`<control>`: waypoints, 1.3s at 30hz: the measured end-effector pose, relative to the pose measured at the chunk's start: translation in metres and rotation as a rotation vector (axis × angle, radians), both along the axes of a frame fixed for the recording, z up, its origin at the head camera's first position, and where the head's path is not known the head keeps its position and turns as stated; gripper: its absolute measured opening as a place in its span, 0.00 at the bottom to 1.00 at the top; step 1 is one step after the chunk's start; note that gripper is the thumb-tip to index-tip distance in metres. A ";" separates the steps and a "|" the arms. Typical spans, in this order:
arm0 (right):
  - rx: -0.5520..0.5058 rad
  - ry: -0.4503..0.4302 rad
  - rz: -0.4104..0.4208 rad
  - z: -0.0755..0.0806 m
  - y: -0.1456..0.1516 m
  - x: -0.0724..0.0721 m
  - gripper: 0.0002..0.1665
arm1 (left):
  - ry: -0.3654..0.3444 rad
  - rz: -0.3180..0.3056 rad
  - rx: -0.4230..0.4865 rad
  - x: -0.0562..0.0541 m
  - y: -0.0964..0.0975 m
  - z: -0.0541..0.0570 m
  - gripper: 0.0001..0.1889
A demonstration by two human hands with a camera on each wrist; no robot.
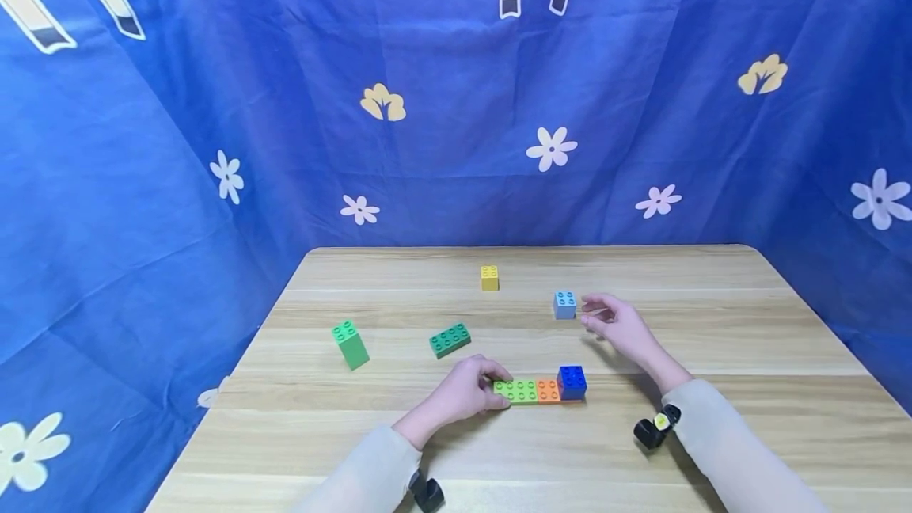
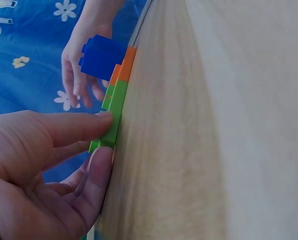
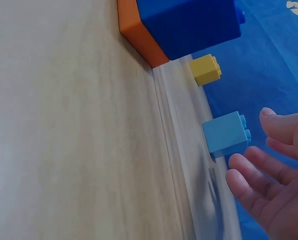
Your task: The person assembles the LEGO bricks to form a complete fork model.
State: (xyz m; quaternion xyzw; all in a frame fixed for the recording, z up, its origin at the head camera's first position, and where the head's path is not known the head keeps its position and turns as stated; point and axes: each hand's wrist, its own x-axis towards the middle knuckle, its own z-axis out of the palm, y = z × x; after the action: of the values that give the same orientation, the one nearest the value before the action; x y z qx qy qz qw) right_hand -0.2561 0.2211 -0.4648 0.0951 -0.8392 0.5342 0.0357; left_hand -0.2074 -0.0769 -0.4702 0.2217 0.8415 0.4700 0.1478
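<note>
My left hand (image 1: pixel 466 392) pinches the left end of a lime green toy brick (image 1: pixel 521 392) between thumb and fingers. An orange brick (image 1: pixel 548 392) adjoins it on the right, low on the table. On the orange part's right end sits a tall dark blue brick (image 1: pixel 572 383), studs up. Farther back, my right hand (image 1: pixel 618 328) hovers just right of a light blue brick (image 1: pixel 565 305), thumb and fingers spread apart. In the right wrist view nothing lies between those fingers, and the light blue brick (image 3: pixel 226 134) stands close past the fingertips.
A yellow brick (image 1: pixel 489 279) stands near the table's back edge. Left of centre lies a flat dark green brick (image 1: pixel 450 340), with a tall green brick (image 1: pixel 351 345) farther left. Blue patterned cloth (image 1: pixel 442 157) hangs behind the wooden table (image 1: pixel 285 434).
</note>
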 end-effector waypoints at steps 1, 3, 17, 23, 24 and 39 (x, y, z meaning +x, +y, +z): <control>0.005 -0.001 -0.009 0.000 -0.001 -0.002 0.27 | 0.003 -0.001 0.003 0.000 0.000 0.000 0.17; 0.014 -0.005 -0.023 0.000 -0.002 -0.007 0.28 | 0.007 -0.003 0.005 0.000 0.000 0.000 0.17; 0.093 -0.070 -0.036 -0.002 -0.008 -0.030 0.37 | -0.024 -0.006 0.034 0.000 0.000 0.002 0.17; 0.096 -0.062 -0.028 -0.002 -0.012 -0.034 0.36 | -0.027 -0.006 0.027 0.001 0.000 0.001 0.18; 0.092 -0.060 -0.028 -0.002 -0.013 -0.034 0.35 | -0.027 -0.006 0.026 0.001 0.000 0.001 0.18; 0.159 -0.054 -0.027 -0.003 -0.017 -0.039 0.28 | -0.025 -0.004 0.035 0.001 0.001 0.000 0.17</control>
State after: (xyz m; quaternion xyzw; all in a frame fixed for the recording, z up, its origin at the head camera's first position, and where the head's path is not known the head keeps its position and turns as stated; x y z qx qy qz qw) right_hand -0.2956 0.2040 -0.4676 0.0716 -0.8808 0.4678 0.0125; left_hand -0.2066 -0.0759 -0.4702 0.2199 0.8309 0.4870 0.1553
